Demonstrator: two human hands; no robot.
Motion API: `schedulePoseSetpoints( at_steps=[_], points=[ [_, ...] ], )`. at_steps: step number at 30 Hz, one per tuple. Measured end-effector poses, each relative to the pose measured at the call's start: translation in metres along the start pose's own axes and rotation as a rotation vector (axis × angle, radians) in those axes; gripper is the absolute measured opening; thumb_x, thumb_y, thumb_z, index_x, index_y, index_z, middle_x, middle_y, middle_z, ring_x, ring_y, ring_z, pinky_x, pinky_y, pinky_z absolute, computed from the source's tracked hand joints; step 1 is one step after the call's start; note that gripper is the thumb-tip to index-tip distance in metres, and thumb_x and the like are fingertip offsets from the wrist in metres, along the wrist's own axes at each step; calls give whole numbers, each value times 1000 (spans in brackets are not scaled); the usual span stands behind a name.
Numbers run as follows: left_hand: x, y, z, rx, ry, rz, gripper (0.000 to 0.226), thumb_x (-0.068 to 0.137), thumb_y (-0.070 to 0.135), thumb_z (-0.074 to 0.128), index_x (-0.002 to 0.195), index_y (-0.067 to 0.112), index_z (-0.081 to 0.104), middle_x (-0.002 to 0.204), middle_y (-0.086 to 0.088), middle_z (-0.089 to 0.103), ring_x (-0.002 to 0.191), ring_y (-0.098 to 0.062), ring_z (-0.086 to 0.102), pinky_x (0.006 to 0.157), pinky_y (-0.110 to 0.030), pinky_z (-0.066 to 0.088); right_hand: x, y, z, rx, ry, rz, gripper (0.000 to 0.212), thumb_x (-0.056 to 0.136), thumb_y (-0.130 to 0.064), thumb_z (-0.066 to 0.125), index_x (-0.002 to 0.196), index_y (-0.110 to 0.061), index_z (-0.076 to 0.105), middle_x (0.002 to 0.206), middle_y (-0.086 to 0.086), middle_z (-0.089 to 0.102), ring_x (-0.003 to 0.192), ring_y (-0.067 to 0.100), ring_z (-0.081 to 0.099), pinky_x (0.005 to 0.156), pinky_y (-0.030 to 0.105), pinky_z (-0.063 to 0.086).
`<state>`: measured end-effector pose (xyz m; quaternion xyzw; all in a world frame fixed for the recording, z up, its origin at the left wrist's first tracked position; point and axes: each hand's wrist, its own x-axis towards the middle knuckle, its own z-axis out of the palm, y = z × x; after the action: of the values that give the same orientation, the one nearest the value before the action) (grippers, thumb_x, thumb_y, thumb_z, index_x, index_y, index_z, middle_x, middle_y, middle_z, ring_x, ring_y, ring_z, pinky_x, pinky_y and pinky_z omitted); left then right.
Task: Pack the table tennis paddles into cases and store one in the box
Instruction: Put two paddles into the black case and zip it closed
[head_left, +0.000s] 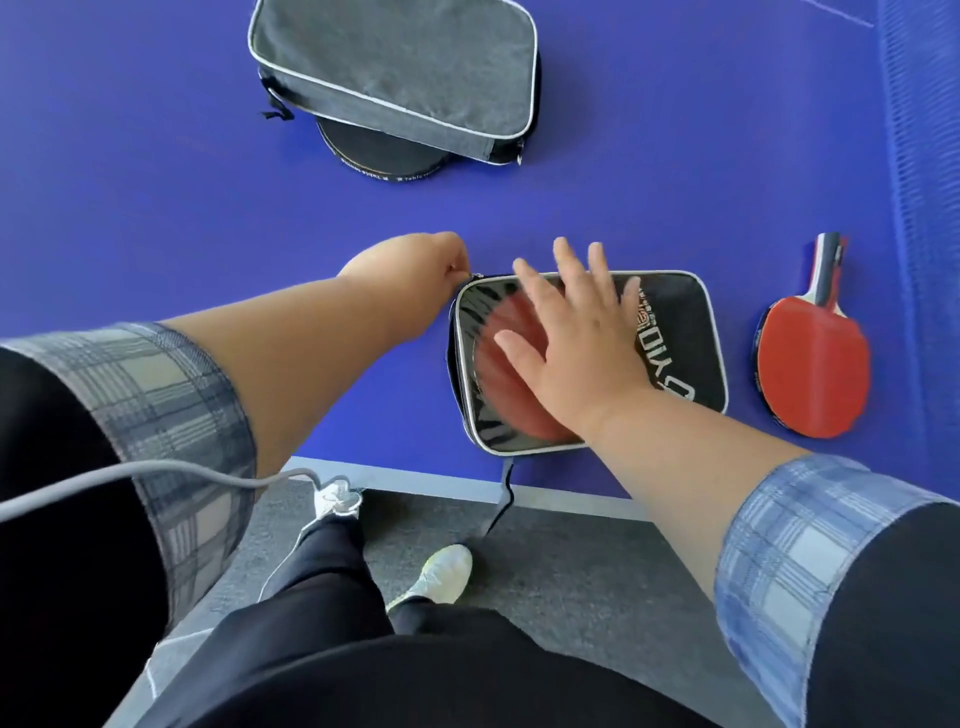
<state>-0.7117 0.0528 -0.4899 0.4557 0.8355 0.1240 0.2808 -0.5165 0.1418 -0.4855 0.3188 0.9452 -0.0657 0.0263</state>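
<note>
A black case (670, 332) with a clear window and a white rim lies near the front edge of the blue table (156, 208). A red paddle shows through its window. My right hand (576, 338) rests flat on the case, fingers spread. At the case's far left corner, my left hand (421, 265) pinches the zipper pull. A loose red paddle (810, 374) lies to the right of the case, handle pointing away. Further back, a grey case (395, 73) lies partly over a black round paddle (384, 156).
The blue net (919, 182) runs along the right side. The black case's strap (501, 499) hangs over the table's front edge. A grey cable (156, 470) crosses my left sleeve. Below are grey floor and my shoes. No box is in view.
</note>
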Motion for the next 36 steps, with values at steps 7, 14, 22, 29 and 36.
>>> schedulePoseSetpoints(
  at_steps=[7,14,22,29,36],
  points=[
    [-25,-18,15,-41,66,-31,17,99,41,44,97,29,56,93,7,63,82,-24,57,66,-36,47,0,-1,19,-154,-37,-26,74,87,-78,18,153,-43,21,166,4,17,151,37,8,115,68,14],
    [-73,-20,29,-104,35,-41,16,98,43,47,92,30,53,90,10,61,78,-19,57,65,-36,50,13,-7,17,-94,-50,91,79,84,-81,17,153,-44,17,167,2,10,153,34,2,116,67,9],
    [-111,-10,52,-118,-7,1,13,97,40,51,100,30,59,96,10,61,84,-18,59,73,-36,51,27,-10,23,-32,-12,194,79,83,-81,21,153,-44,20,168,0,10,153,32,-1,116,67,5],
    [-115,14,63,-144,-69,8,19,97,39,54,106,25,63,102,5,65,90,-21,61,79,-39,52,28,-11,21,-19,-3,196,80,83,-81,22,153,-43,22,168,0,10,153,31,0,116,67,4],
    [-118,23,52,-180,-210,-85,26,96,43,53,118,31,61,112,13,66,99,-17,63,87,-36,52,31,-4,-9,319,-149,228,66,94,-61,46,153,-36,32,168,6,8,154,26,0,120,59,3]
  ],
)
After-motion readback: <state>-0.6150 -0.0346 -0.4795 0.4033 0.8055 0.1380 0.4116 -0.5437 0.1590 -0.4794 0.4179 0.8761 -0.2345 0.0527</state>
